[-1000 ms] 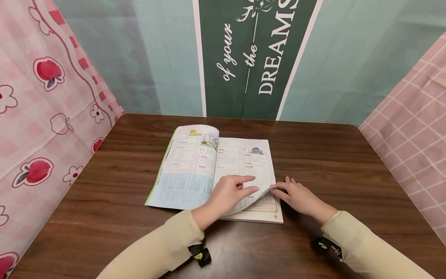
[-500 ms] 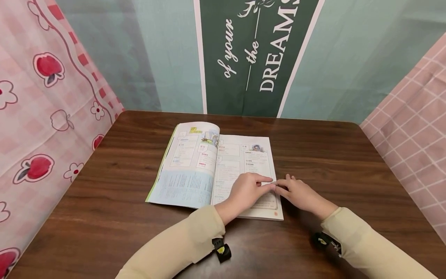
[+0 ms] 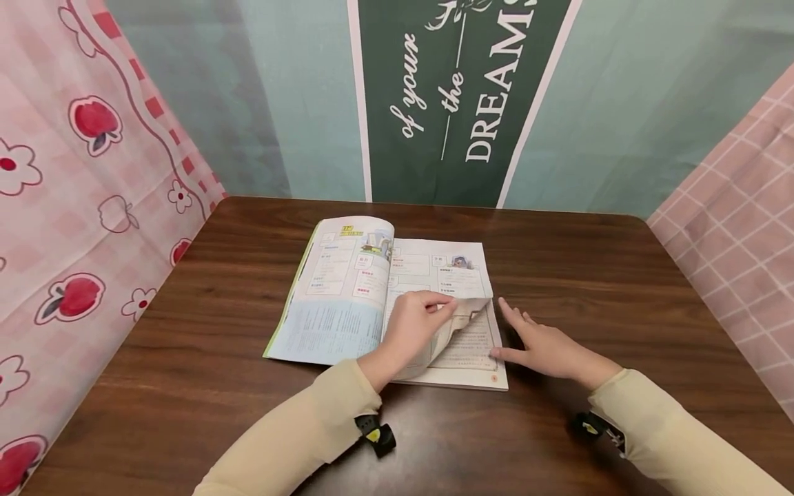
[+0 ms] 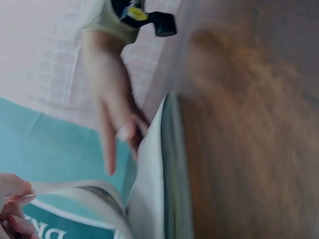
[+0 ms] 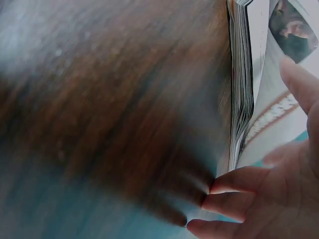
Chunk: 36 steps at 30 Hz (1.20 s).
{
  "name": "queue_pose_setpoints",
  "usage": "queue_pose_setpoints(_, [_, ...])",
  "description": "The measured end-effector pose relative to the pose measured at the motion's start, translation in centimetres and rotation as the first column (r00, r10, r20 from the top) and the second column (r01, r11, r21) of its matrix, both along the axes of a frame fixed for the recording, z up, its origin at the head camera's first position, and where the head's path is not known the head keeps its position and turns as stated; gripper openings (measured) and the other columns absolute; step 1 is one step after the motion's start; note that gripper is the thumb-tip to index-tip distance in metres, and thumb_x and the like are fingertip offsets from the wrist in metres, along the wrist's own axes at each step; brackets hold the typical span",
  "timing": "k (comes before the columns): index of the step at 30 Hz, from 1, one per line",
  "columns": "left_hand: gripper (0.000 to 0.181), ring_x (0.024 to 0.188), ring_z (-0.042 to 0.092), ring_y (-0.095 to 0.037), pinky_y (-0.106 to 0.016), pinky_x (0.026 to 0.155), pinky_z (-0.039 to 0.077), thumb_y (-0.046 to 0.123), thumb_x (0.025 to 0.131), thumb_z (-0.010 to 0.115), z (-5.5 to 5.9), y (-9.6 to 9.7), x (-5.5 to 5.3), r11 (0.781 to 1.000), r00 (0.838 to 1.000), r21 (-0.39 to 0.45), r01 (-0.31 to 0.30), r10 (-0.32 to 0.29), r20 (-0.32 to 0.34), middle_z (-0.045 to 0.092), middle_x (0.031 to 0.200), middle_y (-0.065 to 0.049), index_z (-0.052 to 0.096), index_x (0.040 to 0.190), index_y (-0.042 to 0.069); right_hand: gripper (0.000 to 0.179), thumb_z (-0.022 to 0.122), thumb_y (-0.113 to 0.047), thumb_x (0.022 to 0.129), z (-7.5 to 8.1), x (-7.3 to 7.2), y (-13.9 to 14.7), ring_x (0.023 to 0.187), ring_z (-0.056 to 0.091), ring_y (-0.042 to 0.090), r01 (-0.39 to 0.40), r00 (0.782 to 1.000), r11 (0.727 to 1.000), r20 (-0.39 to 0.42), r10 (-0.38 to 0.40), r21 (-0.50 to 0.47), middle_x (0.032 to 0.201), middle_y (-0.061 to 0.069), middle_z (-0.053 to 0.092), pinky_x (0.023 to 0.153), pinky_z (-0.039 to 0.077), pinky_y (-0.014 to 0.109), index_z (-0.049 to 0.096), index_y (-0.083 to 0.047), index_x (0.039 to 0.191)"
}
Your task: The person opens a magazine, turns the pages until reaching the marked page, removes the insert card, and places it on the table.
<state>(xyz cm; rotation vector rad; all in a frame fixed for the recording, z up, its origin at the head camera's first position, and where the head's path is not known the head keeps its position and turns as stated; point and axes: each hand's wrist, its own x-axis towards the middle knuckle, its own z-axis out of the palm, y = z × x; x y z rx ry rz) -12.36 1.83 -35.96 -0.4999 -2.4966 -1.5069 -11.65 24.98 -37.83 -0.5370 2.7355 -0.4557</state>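
An open book [image 3: 335,282] lies on the wooden table, its left side bulging up towards the spine. Over the right half, my left hand [image 3: 411,324] pinches the edge of a page [image 3: 455,320] between thumb and fingers. That page curls up and leftward, baring the printed page [image 3: 468,351] beneath. In the left wrist view the lifted page [image 4: 84,191] arches from the fingertips to the book. At the book's right edge my right hand [image 3: 546,348] is spread, thumb at the page margin. The right wrist view shows its fingers [image 5: 234,184] straight beside the stacked page edges [image 5: 241,74].
The dark wooden table [image 3: 595,275] extends around the book on all sides. Behind it hangs a teal and green curtain [image 3: 310,103] with white lettering. Pink patterned cloths stand at the left [image 3: 87,241] and right [image 3: 738,200]. Both wrists carry small black cameras.
My left hand moved right to the page edge beside the right hand, then drew back left with the page lifted. The right hand's fingers have spread and come off the page.
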Motion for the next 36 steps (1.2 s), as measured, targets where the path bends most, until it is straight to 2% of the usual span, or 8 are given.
queue_pose_setpoints(10, [0.01,0.04,0.027,-0.003,-0.02,0.038,0.024,0.018,0.074,0.066,1.2,-6.6,0.3,0.968,0.989,0.201,-0.147,0.138,0.06,0.033,0.043,0.005,0.07,0.078,0.01,0.087,0.05,-0.066,0.065,-0.1,0.5,0.1,0.119,0.015,0.044,-0.109,0.994,0.993,-0.005,0.109,0.046,0.13,0.033,0.016,0.075,0.036,0.053,0.024,-0.021,0.135])
queue_pose_setpoints(22, [0.016,0.041,0.028,-0.005,-0.021,0.037,0.023,0.02,0.071,0.068,1.5,-13.5,2.2,0.94,0.948,0.126,-0.318,0.318,0.023,0.032,0.044,0.003,0.069,0.078,0.005,0.089,0.051,-0.068,0.061,-0.1,1.1,0.2,0.117,0.014,0.047,-0.127,0.992,0.99,-0.007,0.127,0.063,0.129,0.035,0.015,0.079,0.034,0.053,0.028,-0.022,0.133])
queue_pose_setpoints(24, [0.018,0.041,0.029,-0.005,-0.022,0.036,0.024,0.024,0.071,0.068,0.5,-14.5,2.2,0.937,0.941,0.092,-0.337,0.339,-0.006,0.033,0.044,0.004,0.07,0.08,0.009,0.09,0.051,-0.068,0.06,-0.2,1.1,0.2,0.117,0.014,0.047,-0.124,0.992,0.99,-0.007,0.125,0.068,0.129,0.034,0.016,0.079,0.034,0.054,0.028,-0.022,0.133])
queue_pose_setpoints(28, [0.019,0.041,0.03,-0.006,-0.023,0.036,0.025,0.026,0.071,0.068,0.0,-16.0,2.8,0.926,0.926,0.033,-0.375,0.376,-0.014,0.033,0.045,0.004,0.07,0.082,0.01,0.091,0.051,-0.069,0.059,-0.4,1.1,0.2,0.117,0.014,0.047,-0.125,0.992,0.989,-0.014,0.127,0.074,0.129,0.034,0.015,0.079,0.033,0.053,0.028,-0.022,0.133])
queue_pose_setpoints(30, [0.019,0.042,0.03,-0.004,-0.021,0.036,0.026,0.029,0.071,0.068,-1.5,-17.3,2.6,0.923,0.922,0.02,-0.384,0.385,-0.048,0.034,0.045,0.006,0.07,0.083,0.015,0.09,0.052,-0.069,0.059,-0.5,1.1,0.1,0.117,0.014,0.048,-0.125,0.992,0.989,-0.021,0.127,0.075,0.129,0.035,0.015,0.08,0.033,0.053,0.029,-0.022,0.133])
queue_pose_setpoints(31, [0.019,0.043,0.031,-0.005,-0.021,0.038,0.026,0.025,0.072,0.068,-1.1,-17.5,3.1,0.933,0.934,0.056,-0.356,0.357,-0.023,0.036,0.047,0.003,0.07,0.084,0.011,0.09,0.051,-0.069,0.06,-0.6,1.1,0.1,0.116,0.014,0.049,-0.127,0.991,0.989,-0.026,0.129,0.076,0.129,0.035,0.015,0.08,0.033,0.053,0.029,-0.021,0.133])
queue_pose_setpoints(32, [0.018,0.045,0.034,-0.006,-0.02,0.04,0.029,0.024,0.073,0.067,-1.7,-18.3,3.1,0.941,0.944,0.091,-0.326,0.329,-0.019,0.043,0.048,0.002,0.07,0.085,0.011,0.09,0.051,-0.069,0.06,-0.6,1.2,0.1,0.116,0.014,0.049,-0.129,0.991,0.988,-0.031,0.132,0.079,0.128,0.036,0.015,0.08,0.033,0.053,0.029,-0.021,0.133])
queue_pose_setpoints(36, [0.018,0.052,0.045,-0.005,-0.016,0.045,0.036,0.031,0.072,0.066,-6.6,-21.7,2.0,0.937,0.934,0.046,-0.345,0.348,-0.084,0.06,0.064,0.005,0.069,0.087,0.02,0.09,0.051,-0.069,0.06,-0.8,1.2,0.0,0.115,0.015,0.05,-0.126,0.991,0.988,-0.04,0.13,0.095,0.128,0.036,0.014,0.08,0.033,0.054,0.03,-0.02,0.133])
